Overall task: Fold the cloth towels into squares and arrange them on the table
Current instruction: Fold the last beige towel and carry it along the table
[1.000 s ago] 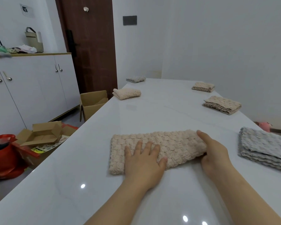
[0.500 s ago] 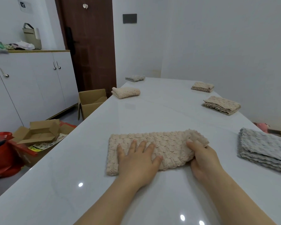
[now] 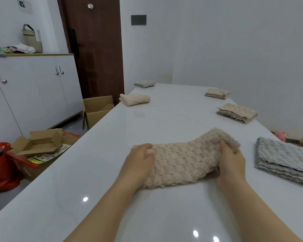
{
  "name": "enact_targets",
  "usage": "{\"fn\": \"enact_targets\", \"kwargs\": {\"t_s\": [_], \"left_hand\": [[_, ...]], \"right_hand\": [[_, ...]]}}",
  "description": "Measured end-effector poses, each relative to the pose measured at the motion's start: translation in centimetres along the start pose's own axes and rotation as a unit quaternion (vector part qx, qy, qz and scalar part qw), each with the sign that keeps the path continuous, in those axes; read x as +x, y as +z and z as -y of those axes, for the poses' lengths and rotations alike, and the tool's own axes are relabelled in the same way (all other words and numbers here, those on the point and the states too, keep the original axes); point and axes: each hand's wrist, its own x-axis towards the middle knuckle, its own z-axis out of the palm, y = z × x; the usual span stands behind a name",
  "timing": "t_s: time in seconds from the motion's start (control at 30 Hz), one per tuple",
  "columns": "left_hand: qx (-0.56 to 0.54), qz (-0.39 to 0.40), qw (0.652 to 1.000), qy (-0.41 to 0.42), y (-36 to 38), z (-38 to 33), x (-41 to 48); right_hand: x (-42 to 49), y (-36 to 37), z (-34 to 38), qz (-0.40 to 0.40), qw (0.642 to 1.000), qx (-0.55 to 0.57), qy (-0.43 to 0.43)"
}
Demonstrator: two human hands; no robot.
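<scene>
A beige bobbled towel [image 3: 184,159], folded into a long strip, lies across the white table [image 3: 164,119] in front of me. My left hand [image 3: 140,163] grips its left end, fingers curled round the edge. My right hand [image 3: 230,159] grips the right end and holds it raised off the table. Folded towels lie along both sides: a grey towel [image 3: 285,159] at the near right, a beige towel [image 3: 237,113] and another beige towel [image 3: 217,93] farther along the right, a beige towel [image 3: 134,99] and a small grey towel [image 3: 144,84] at the far left.
Left of the table stand white cabinets [image 3: 33,95], an open cardboard box [image 3: 96,109], flattened boxes [image 3: 40,142] and a red bag [image 3: 2,165] on the floor. A dark wooden door [image 3: 93,44] is behind. A white wall runs along the table's right side.
My left hand slid from lying flat on the towel's middle to gripping its left end. My right hand closed on the right end and lifted it, bunching the strip shorter.
</scene>
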Motion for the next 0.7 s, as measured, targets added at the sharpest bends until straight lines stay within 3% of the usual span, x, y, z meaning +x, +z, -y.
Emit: {"fn": "enact_targets", "kwargs": {"t_s": [0.07, 0.17, 0.33, 0.47, 0.57, 0.7], "left_hand": [[-0.069, -0.054, 0.995, -0.042, -1.1, 0.2, 0.3], [-0.146, -0.085, 0.982, -0.082, -2.2, 0.6, 0.7], [-0.156, -0.046, 0.980, -0.114, -2.1, 0.5, 1.1], [-0.139, -0.032, 0.985, -0.092, -1.4, 0.9, 1.2], [-0.101, -0.056, 0.990, -0.076, -1.7, 0.8, 1.2], [-0.159, -0.007, 0.986, -0.044, -1.9, -0.6, 0.7]], "right_hand": [[-1.3, 0.9, 0.3, 0.091, 0.989, -0.058, -0.099], [-2.5, 2.3, -1.1, 0.215, 0.920, -0.238, -0.227], [-3.9, 3.7, -4.0, 0.229, 0.772, -0.480, -0.348], [-4.4, 3.7, -5.2, 0.254, 0.697, -0.545, -0.391], [-4.3, 3.8, -5.3, 0.241, 0.694, -0.538, -0.413], [-3.9, 3.5, -4.4, 0.183, 0.734, -0.503, -0.417]]}}
